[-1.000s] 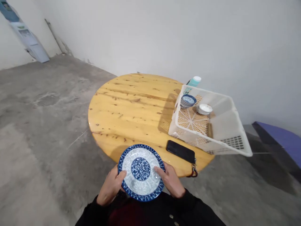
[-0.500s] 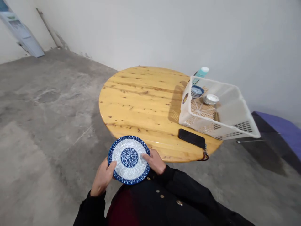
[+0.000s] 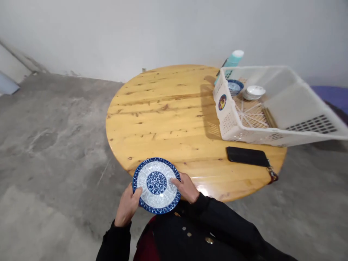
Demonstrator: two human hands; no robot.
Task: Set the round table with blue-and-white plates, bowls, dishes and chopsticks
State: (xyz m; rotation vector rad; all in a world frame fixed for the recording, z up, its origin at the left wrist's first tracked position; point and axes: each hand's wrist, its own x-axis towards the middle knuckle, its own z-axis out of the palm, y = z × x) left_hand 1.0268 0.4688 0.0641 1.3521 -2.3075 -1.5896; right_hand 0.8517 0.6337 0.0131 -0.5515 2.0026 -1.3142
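A blue-and-white patterned plate (image 3: 157, 183) is held face up between both hands, over the near edge of the round wooden table (image 3: 160, 119). My left hand (image 3: 127, 205) grips its left rim, thumb on top and the other fingers hidden underneath. On the right side, my right hand (image 3: 186, 187) is closed on the rim in the same way, thumb on the plate's face. Whether more plates lie under this one I cannot tell.
At the table's right stands a white plastic basket (image 3: 231, 125) holding blue-rimmed bowls (image 3: 234, 87), small white bowls (image 3: 254, 92) and thin sticks (image 3: 269, 117). A black phone (image 3: 247, 156) lies before it. Behind is a teal bottle (image 3: 233, 59) with a white cap.
My view has shifted toward the table, so the table and basket look larger and nearer. The plate stays in both hands, now overlapping the table edge slightly more.
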